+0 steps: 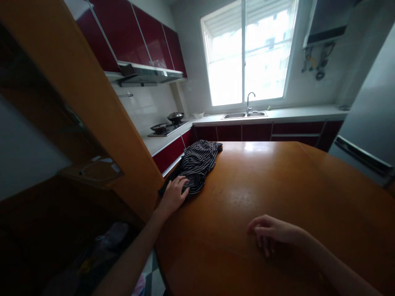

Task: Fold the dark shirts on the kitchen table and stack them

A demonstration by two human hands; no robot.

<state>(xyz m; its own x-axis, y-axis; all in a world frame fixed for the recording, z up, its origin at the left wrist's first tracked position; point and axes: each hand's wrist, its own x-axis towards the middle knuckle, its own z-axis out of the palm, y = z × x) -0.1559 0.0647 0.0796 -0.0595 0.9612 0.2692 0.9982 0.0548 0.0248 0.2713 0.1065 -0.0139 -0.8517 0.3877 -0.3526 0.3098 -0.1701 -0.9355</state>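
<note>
A black garment with thin white stripes lies bunched at the left edge of the wooden table. On its near end rests my left hand, fingers spread and the thumb apart from them, touching the cloth. Which piece of clothing it is, I cannot make out. My right hand is over the near right part of the table, away from the garment. Its fingers are loosely bent and apart, with nothing in them.
A wooden cabinet stands close on the left, with dim items low inside. Beyond the table are a stove with pans, a counter with a sink and a window. A fridge stands at the right.
</note>
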